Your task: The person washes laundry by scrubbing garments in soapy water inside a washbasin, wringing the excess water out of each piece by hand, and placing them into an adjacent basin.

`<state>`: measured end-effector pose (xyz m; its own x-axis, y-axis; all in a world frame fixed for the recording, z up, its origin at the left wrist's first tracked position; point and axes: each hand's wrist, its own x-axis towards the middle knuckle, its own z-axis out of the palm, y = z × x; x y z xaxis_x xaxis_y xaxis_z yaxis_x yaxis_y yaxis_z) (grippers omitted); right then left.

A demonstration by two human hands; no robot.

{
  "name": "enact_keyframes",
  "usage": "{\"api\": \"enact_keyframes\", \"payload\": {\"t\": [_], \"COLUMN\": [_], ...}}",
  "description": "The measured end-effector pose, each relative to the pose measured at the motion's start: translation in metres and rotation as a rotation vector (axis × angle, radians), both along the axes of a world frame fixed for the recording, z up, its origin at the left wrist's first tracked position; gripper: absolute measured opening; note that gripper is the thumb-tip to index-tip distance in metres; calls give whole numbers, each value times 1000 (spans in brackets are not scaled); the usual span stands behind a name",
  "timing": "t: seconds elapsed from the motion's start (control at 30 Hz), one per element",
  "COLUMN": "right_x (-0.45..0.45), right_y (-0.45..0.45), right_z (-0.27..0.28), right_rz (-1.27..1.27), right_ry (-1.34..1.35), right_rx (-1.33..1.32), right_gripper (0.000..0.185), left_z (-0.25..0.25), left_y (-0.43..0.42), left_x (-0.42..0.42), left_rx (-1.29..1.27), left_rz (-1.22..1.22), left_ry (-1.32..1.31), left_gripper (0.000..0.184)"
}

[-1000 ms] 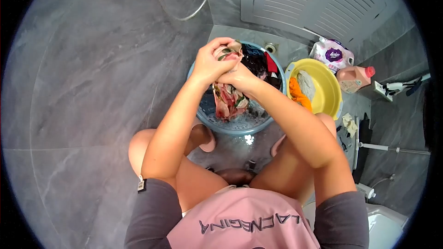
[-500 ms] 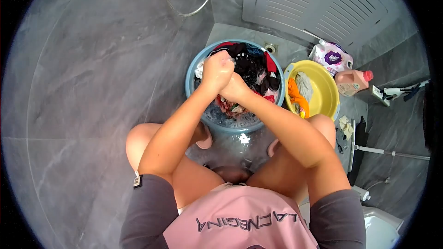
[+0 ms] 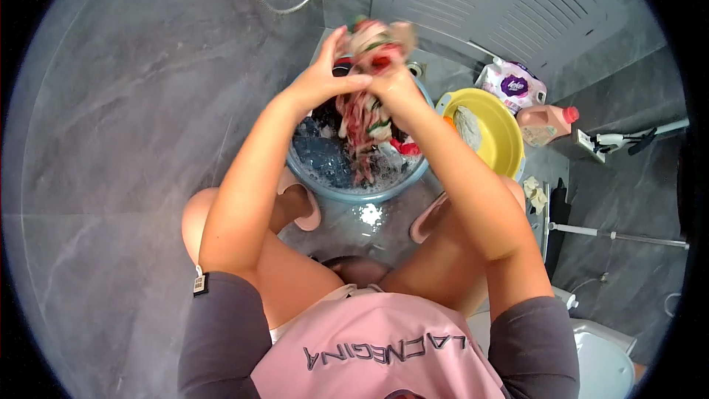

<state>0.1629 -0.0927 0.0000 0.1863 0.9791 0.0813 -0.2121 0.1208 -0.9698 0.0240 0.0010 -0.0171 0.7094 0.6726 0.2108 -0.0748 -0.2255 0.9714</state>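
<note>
Cloth (image 3: 377,48), blurred above both hands (image 3: 323,80) (image 3: 395,92), hides part of the blue basin (image 3: 369,196).

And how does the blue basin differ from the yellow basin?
The blue basin looks wider than the yellow basin. The blue one holds sudsy water around dark clothes; the yellow one holds a pale cloth and something orange, with no suds visible. The blue stands in front of the person, the yellow to its right. Both are round and stand on the floor.
</note>
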Motion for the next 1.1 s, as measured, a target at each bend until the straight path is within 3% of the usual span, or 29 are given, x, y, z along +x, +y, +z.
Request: {"api": "enact_keyframes", "payload": {"t": [0.03, 0.07, 0.13, 0.2, 0.27, 0.3, 0.33, 0.4, 0.47, 0.57, 0.67, 0.73, 0.77, 0.83, 0.87, 0.9, 0.93, 1.0, 1.03, 1.1], "right_x": [6, 15, 14, 10, 2, -7, -7, -13, -26, -22, -23, -27, -24, -25, -17, -9, -5, 16, 21, 36], "right_y": [5, 6, 6, 4, 5, 3, 4, 16, 14, 19, 14, 16, 25, 12, 12, 13, 10, 7, 2, 6], "right_z": [6, 13, 28, 23, 6, 4, 2, -27, -22, -34, -38, -19, -33, -19, -19, -20, -11, -2, 15, 0], "right_rz": [7, 101, 143, 208, 199, -13, -90, -50, -251, -250, -456, -276, -335, -266, -211, -32, 4, -45, 57, -93], "right_ry": [169, 250, 363, 327, 157, -67, -607, -706, -759, -934, -1128, -779, -685, -425, -302, 183, 401, 675, 722, 649], "right_rx": [-16, 62, 124, 88, 84, 70, 124, 405, 567, 619, 492, 571, 526, 222, 55, 120, 201, 150, 149, -7], "right_gripper": [33, 28, 22, 17, 21, 15, 11, 32, 32, 34, 40, 32, 31, 27, 25, 23, 27, 33, 35, 37], "left_z": [18, 36, 16, 23, -12, -21, -26, -71, -81, -107, -93, -85, -81, -68, -57, -55, -47, -29, -33, -31], "left_y": [-10, -22, -30, -48, -39, -43, -49, -45, -38, -20, -25, -33, -37, -38, -35, -29, -23, -14, -9, -10], "left_x": [-9, -13, 1, 13, 21, 21, 21, 25, 30, 33, 30, 31, 32, 27, 24, 24, 23, 14, 16, 17], "left_rx": [-118, -244, -182, -285, -443, -419, -393, -134, -184, 471, 621, 620, 503, 183, 73, 3, -67, -23, 110, 239], "left_rz": [-74, -247, -269, -135, -201, -146, -117, -24, -46, 26, 76, 112, 177, 214, 284, 301, 318, 321, 340, 364], "left_ry": [83, 100, 126, 128, 222, 165, 155, -84, -123, 302, 457, 492, 322, 94, 322, 228, 131, 308, 320, 329], "left_gripper": [106, 101, 91, 64, 55, 50, 51, 58, 58, 59, 60, 60, 54, 40, 32, 31, 31, 34, 35, 36]}}
